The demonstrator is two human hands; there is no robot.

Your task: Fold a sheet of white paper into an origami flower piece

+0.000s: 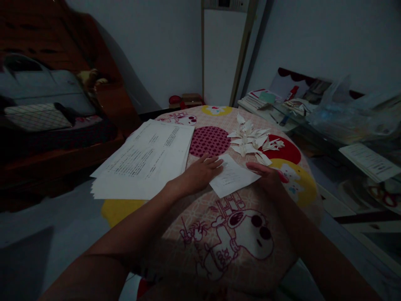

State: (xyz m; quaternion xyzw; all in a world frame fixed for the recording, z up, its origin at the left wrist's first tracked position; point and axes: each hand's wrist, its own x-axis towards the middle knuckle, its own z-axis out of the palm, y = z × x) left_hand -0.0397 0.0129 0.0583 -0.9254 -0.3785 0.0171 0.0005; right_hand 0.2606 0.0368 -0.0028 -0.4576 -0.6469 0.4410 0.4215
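Note:
A small sheet of white paper (233, 177) with faint print lies turned at an angle on the round table. My left hand (203, 171) lies flat at its left edge, fingers stretched out and fingertips on the paper. At the opposite side, my right hand (266, 177) holds the right corner; some of its fingers are hidden. Just beyond the sheet sits a cluster of folded white paper cranes (249, 140). A stack of printed sheets (144, 154) lies to the left of my left hand.
A patterned cloth (175, 234) with cartoon figures covers the table. On the right, a glass-topped stand (294, 115) carries papers, a clear plastic bag (341, 117) and a printed pad (371, 161). At left, a wooden seat (109, 104) holds a light bag (53, 90).

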